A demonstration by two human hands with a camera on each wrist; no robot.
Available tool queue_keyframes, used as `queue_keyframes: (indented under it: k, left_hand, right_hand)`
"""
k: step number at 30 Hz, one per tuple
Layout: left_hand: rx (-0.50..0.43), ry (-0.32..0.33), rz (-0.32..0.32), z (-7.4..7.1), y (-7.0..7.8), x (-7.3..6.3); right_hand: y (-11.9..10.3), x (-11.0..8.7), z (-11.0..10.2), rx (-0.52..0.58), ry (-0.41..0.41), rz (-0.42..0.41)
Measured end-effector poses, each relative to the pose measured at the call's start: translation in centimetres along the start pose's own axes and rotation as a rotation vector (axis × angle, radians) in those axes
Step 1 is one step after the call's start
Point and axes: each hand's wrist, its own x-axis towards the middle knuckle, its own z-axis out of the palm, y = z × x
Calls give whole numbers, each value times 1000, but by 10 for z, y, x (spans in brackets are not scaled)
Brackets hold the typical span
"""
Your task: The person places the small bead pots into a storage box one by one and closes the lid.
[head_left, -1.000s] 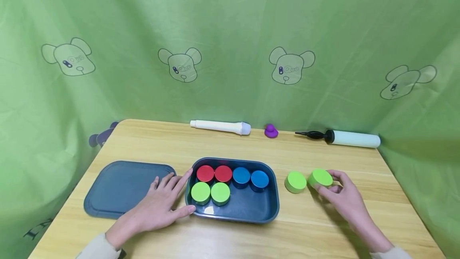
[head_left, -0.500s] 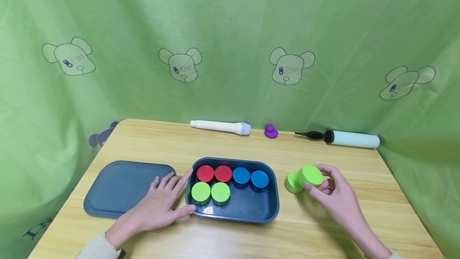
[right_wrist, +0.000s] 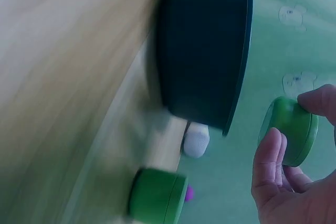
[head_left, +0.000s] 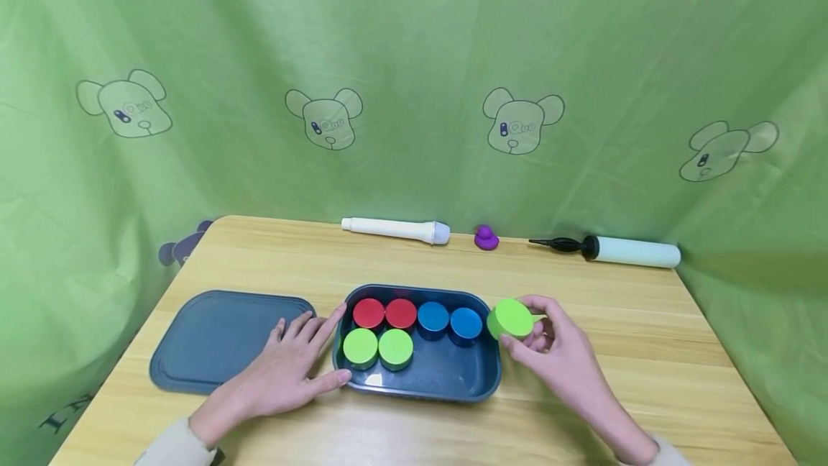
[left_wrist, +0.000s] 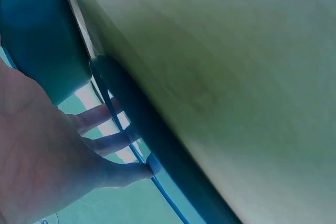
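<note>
My right hand [head_left: 561, 351] pinches a small green cylinder [head_left: 509, 319] between thumb and fingers, tilted, at the right rim of a dark blue box [head_left: 446, 381]. In the right wrist view this held cylinder [right_wrist: 294, 129] is off the table, and another green cylinder [right_wrist: 157, 195] stands on it. Inside the box are two red cylinders [head_left: 369, 313], two blue ones [head_left: 433, 319] and two green ones [head_left: 360, 348]. My left hand [head_left: 284, 372] lies with spread fingers between box and lid, its thumb and index finger touching the box's left rim, other fingertips on the flat dark lid [head_left: 213, 336].
Along the table's back edge lie a white microphone-shaped stick [head_left: 394, 229], a purple rubber duck [head_left: 486, 238] and a white hand pump with a black nozzle [head_left: 634, 252]. A green curtain [head_left: 414, 42] hangs behind the wooden table [head_left: 362, 430].
My right hand has lifted the green cylinder and carried it left, past the other green one, to the box's right rim. The left hand stays in place.
</note>
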Motion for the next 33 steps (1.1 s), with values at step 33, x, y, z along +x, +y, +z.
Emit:
queue_keyframes:
  k: [33]
  left_hand:
    - [-3, 9, -5, 2, -2, 1]
  right_hand:
    - [-29, 9, 82, -318, -293, -108]
